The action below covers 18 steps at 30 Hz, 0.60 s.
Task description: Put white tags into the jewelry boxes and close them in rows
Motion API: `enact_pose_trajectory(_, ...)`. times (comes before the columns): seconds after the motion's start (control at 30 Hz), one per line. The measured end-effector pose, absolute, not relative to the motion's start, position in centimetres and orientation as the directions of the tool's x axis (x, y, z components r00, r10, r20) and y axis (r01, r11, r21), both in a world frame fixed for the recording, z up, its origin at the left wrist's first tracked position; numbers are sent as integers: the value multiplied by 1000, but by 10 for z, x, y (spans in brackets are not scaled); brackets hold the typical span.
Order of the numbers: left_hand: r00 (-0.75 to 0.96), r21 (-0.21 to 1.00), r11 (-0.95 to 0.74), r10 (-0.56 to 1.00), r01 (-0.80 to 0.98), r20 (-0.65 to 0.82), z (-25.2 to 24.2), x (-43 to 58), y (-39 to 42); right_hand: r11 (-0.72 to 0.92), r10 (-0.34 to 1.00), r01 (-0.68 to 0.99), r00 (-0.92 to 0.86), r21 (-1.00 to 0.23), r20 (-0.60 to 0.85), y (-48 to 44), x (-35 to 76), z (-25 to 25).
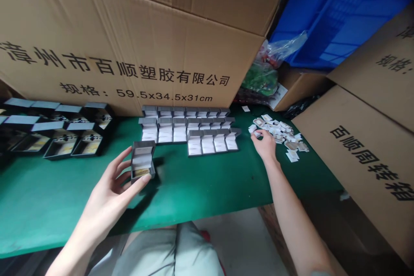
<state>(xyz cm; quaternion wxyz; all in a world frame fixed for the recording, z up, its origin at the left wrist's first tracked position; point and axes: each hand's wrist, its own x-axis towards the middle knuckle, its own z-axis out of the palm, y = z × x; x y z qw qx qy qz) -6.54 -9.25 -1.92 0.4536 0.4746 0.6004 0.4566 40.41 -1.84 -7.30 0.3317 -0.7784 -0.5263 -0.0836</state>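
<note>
My left hand (113,183) holds a small open grey box (142,161) above the green table (200,185), with a yellowish item inside its base. My right hand (265,144) reaches out to the left edge of a heap of small white packets (284,134), its fingers curled at the nearest packets. Whether it has one pinched is hidden. Between the hands stand rows of open grey boxes with white inserts (189,129).
A group of open dark boxes (58,131) stands at the far left. Big cardboard cartons (129,34) wall in the back, and more cartons (362,146) stand to the right. A blue crate (339,13) and plastic bags (265,73) sit behind.
</note>
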Motion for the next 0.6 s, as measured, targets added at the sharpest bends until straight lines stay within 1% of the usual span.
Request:
enact_pose_trajectory(0.17,-141,977,142,983,157,-120,-20,-66,-92,-176,803,880,387,-441,453,-53,398,-68)
enact_pose_trajectory(0.27,-141,977,148,982,153,-127,-22,-68,-92,-78,793,900,317,-428,521,-86,383,-65)
enact_pose_trajectory(0.37,-117,977,144,985,156,-127,-23,-69,-92,81,771,942,148,-327,619,-118,355,-60)
enact_pose_trajectory(0.43,-95,978,138,988,156,-124,-23,-70,-92,227,739,934,19,-276,673,-132,327,-53)
enact_pose_trajectory(0.53,-77,980,129,990,154,-118,-22,-69,-93,474,697,846,-191,-245,691,-136,271,-41)
enact_pose_trajectory(0.6,-91,983,103,992,150,-90,-22,-68,-94,585,685,770,-300,-256,664,-127,230,-34)
